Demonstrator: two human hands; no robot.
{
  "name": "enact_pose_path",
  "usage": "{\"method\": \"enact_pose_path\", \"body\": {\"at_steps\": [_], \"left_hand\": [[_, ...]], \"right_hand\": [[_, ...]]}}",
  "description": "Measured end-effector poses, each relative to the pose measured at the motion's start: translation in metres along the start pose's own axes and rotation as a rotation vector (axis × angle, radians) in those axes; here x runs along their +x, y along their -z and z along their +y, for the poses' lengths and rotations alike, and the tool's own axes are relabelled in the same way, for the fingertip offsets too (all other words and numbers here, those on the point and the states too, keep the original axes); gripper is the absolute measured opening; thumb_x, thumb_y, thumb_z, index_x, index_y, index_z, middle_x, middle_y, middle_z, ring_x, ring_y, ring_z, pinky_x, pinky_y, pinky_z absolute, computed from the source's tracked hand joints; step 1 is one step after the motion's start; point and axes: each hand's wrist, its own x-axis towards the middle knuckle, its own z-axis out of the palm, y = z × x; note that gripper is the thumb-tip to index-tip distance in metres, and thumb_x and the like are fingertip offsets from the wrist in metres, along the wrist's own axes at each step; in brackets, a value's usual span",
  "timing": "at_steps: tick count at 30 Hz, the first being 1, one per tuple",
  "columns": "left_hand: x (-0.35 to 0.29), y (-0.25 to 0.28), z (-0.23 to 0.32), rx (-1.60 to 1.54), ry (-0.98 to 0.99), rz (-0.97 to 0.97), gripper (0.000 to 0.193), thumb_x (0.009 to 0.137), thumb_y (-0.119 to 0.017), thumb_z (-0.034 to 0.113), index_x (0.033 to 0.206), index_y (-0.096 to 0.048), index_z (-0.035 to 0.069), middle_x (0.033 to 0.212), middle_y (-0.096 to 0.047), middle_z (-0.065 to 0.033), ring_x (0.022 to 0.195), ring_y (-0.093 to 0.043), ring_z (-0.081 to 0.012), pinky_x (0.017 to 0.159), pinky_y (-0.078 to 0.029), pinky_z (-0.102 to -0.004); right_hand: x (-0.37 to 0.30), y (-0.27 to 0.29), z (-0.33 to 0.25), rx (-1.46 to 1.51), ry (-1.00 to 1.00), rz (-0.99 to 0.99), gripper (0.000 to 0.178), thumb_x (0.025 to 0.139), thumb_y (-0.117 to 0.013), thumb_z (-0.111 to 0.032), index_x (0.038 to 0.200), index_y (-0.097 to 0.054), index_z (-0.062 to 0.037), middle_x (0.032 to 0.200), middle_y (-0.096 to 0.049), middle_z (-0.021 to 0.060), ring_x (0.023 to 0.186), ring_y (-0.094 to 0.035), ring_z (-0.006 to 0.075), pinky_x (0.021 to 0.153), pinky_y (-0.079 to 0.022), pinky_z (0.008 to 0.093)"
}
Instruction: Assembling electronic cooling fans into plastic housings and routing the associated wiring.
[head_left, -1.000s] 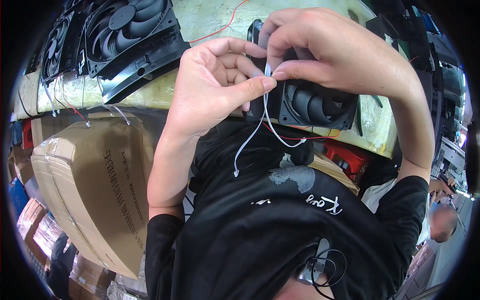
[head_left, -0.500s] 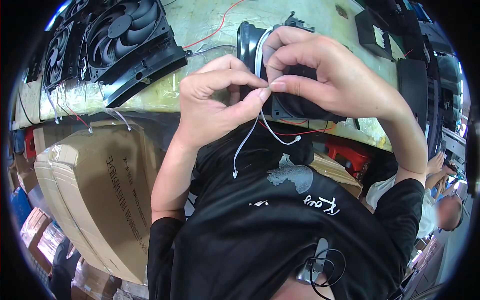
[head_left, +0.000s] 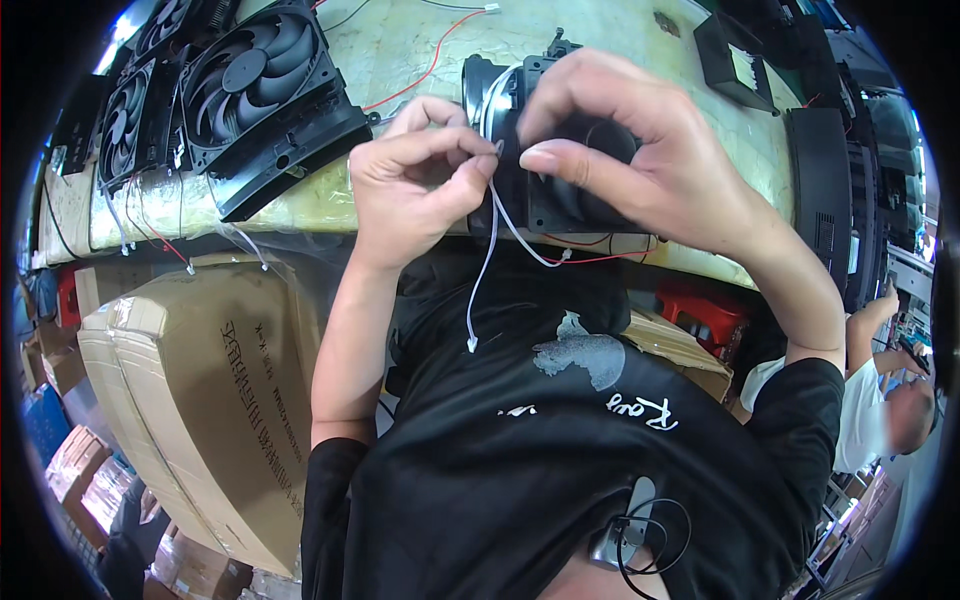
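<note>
Thumb and forefinger of my left hand (head_left: 425, 175) are pinched on a pair of thin white cables (head_left: 482, 270) at the near edge of the bench. Two cable ends with small white plugs hang below the pinch, in front of my black shirt; higher up, the cables loop over a black fan unit (head_left: 545, 215). Just to the right, my right hand (head_left: 640, 150) hovers above that unit, its thumb and fingers apart with nothing seen between them. It hides much of the fan. A tiny piece at my left fingertips is too small to make out.
More black fan units (head_left: 250, 75) stand at the left of the bench (head_left: 420, 35), their plugged wires hanging over its edge. A red wire (head_left: 440, 50) lies behind. A large cardboard box (head_left: 200, 400) stands below left, a red stool (head_left: 705, 310) below right. Another person (head_left: 865, 420) is far right.
My right hand has let go of the cables, and its thumb and fingers have parted. My left hand has moved slightly left and up, still pinching the cables.
</note>
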Motion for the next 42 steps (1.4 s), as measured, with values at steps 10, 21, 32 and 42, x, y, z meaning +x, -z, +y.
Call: {"method": "enact_pose_path", "body": {"at_steps": [10, 21, 32, 42], "left_hand": [[-0.006, 0.0, 0.009, 0.252, -0.004, -0.021, 0.012, 0.072, -0.076, 0.0, 0.083, -0.07, -0.003, 0.078, -0.059, -0.0065, 0.071, -0.056, -0.0125, 0.062, -0.045, -0.0226], [-0.004, -0.002, 0.01, 0.492, -0.238, 0.006, 0.015, 0.064, -0.069, -0.006, 0.079, -0.067, -0.001, 0.083, -0.059, -0.0105, 0.078, -0.059, -0.021, 0.069, -0.048, -0.0293], [-0.01, -0.004, -0.001, 0.348, -0.202, 0.034, 0.022, 0.07, -0.071, -0.01, 0.091, -0.072, -0.001, 0.089, -0.054, -0.0053, 0.068, -0.052, -0.0086, 0.062, -0.043, -0.0193], [-0.016, -0.008, 0.003, 0.224, -0.223, 0.051, 0.017, 0.081, -0.073, -0.006, 0.098, -0.07, -0.005, 0.092, -0.061, -0.0103, 0.077, -0.059, -0.0128, 0.069, -0.048, -0.0213]], "right_hand": [[-0.003, -0.016, 0.004, -0.401, 0.207, 0.063, 0.013, 0.078, -0.072, -0.012, 0.089, -0.066, -0.0071, 0.088, -0.062, 0.006, 0.075, -0.058, 0.0243, 0.068, -0.043, 0.034], [-0.006, -0.027, 0.005, 0.287, -0.071, 0.002, 0.009, 0.089, -0.062, -0.012, 0.086, -0.059, -0.0033, 0.072, -0.058, 0.0067, 0.069, -0.055, 0.0194, 0.068, -0.043, 0.0324], [-0.107, 0.033, 0.04, -0.438, -0.076, 0.52, 0.04, 0.077, -0.078, -0.015, 0.111, -0.061, -0.0019, 0.105, -0.062, 0.0131, 0.097, -0.06, 0.0265, 0.087, -0.047, 0.0353], [-0.201, -0.012, 0.093, -0.871, -0.599, 0.427, 0.044, 0.096, -0.053, -0.016, 0.139, -0.047, -0.0058, 0.122, -0.05, 0.0206, 0.113, -0.05, 0.0374, 0.099, -0.037, 0.0423]]}}
